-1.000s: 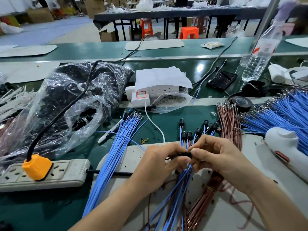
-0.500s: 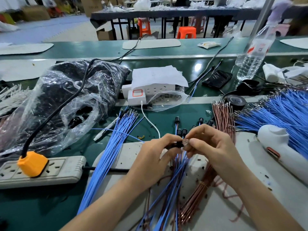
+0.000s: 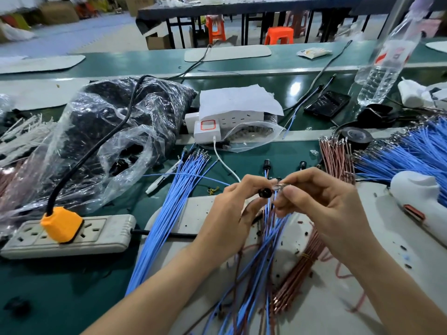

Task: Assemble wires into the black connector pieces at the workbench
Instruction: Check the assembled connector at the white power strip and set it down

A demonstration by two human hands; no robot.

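Hands meet above a pale work mat (image 3: 193,213) on a green workbench (image 3: 60,286), seen from the person's own head. The left hand (image 3: 232,213) grips a small black connector piece (image 3: 264,192) between thumb and curled fingers, raised just over the mat near the middle of the view. The right hand (image 3: 324,204) pinches a small pale piece (image 3: 278,187) between thumb and forefinger, right beside the connector; it is too blurred to identify. A sheaf of blue wires (image 3: 268,228) hangs down from between the two hands and fans across the mat.

A tied bundle of copper-coloured wires (image 3: 304,274) lies under the right wrist. Left of the hands, a long loose bundle of blue wire (image 3: 167,213) lies across the mat's edge. Further left sits a grey power strip (image 3: 96,238) with an orange plug (image 3: 61,224) in it, and behind it a crumpled clear plastic bag (image 3: 108,131) of black parts. A white handheld tool (image 3: 420,197) rests at the right, with a roll of black tape (image 3: 355,136) and a water bottle (image 3: 384,66) behind.
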